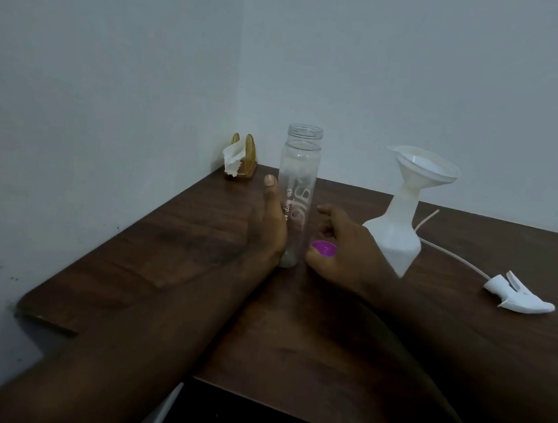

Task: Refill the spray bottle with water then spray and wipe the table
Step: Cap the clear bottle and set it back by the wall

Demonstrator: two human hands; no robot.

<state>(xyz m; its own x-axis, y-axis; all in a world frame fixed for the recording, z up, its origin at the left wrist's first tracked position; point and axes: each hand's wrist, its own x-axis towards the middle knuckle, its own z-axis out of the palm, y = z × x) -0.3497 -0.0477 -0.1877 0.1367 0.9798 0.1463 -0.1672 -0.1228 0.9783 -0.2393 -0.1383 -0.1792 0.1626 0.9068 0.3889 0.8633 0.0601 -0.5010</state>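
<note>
A clear, uncapped water bottle (298,196) stands upright on the dark wooden table (163,251) and looks empty. My left hand (271,221) touches its left side with the thumb pointing up and the fingers fairly straight. Just right of the bottle, my right hand (342,252) holds a purple cap (324,249) low over the table. The white spray bottle (401,234) stands further right with a white funnel (425,168) set in its neck. Its spray head with tube (519,298) lies on the table at the far right.
A gold napkin holder with a white tissue (238,159) sits in the back corner against the walls. The table's left edge runs along the wall, and its front edge is just below my forearms.
</note>
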